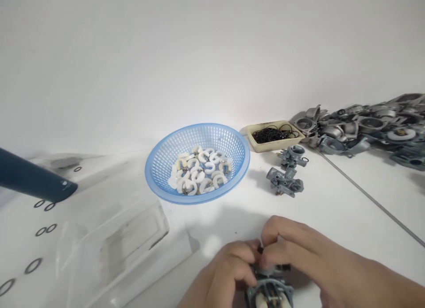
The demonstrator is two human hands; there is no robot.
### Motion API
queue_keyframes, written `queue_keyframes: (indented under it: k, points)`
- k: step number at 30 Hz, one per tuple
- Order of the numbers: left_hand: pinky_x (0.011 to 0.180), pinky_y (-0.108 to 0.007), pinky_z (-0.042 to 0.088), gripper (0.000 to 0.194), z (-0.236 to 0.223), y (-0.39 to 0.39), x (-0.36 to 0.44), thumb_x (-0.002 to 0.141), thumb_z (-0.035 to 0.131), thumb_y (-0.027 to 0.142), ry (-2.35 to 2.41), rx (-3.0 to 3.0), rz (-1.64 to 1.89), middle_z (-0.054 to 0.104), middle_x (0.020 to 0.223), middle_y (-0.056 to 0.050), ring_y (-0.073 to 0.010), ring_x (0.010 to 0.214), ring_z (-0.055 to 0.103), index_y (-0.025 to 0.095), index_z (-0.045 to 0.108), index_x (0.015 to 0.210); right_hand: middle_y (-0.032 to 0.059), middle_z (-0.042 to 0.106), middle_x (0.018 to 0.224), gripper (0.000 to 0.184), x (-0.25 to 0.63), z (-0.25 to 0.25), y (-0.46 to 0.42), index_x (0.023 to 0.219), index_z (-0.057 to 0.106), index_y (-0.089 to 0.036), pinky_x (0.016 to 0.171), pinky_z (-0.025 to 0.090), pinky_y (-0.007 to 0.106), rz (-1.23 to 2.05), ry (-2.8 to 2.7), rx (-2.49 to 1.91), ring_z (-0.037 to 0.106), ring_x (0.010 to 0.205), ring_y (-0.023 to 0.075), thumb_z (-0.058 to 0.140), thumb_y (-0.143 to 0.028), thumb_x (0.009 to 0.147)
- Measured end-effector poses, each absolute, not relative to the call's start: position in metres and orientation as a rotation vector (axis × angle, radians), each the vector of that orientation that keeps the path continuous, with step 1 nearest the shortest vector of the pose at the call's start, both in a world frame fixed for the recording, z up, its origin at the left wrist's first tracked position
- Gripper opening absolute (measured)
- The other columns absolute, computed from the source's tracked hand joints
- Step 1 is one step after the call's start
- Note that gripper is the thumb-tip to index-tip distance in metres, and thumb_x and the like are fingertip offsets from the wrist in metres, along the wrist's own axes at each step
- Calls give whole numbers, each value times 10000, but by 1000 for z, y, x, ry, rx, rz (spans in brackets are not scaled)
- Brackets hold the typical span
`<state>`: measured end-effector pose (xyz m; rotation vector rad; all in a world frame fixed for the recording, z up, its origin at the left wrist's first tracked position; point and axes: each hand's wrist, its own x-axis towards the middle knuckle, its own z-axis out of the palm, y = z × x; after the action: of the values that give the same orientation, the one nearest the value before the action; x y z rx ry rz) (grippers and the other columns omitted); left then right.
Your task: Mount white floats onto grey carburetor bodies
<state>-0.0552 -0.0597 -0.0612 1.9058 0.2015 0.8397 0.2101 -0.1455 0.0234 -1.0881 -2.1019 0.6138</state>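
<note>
I am watching the grey metal part (272,282), which is sitting nearer than the blue basket (195,200) and to its right; the left hand (229,268) is holding its side, fingers curled close; the right hand (295,248) is bending its fingertips narrowly over the end facing the basket, and I cannot tell whether they are gripping or only pressing; to work well, I would be keeping the left hold steady and the right pressure gentle; the basket's near rim is limiting reach forward; a plastic tray (139,267) is lying left and nearer than the basket; two metal pieces (284,182) are standing to its right; the wall (199,55) is rising behind it.
</note>
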Motion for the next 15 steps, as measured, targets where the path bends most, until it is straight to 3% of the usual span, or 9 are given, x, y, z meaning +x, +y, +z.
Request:
queue_keyframes:
  k: [4,8,15]
  points:
    - [1050,-353,651,521,-51,-60,-56,889,968,156,251,1890,817,742,1291,-97,-310,1278,786,289,600,1232,45,559,1208,809,211,20,-146,1308,617,-293,888,636,282,669,-2069,-1070,686,987,208,1083,-203,653]
    - [1075,-406,664,486,-30,-57,-60,923,985,211,272,1894,645,750,1317,-133,-378,1397,753,265,600,1214,71,548,1240,664,215,18,-146,1321,672,-314,852,655,312,712,-2065,-1050,691,977,233,1045,-309,772]
    - [1031,-418,666,529,-38,-55,-59,880,1007,233,282,1758,617,723,1356,-120,-381,1382,741,282,627,1244,105,619,1227,560,216,20,-146,1273,740,-310,869,689,343,714,-2084,-1071,754,991,278,1052,-400,817]
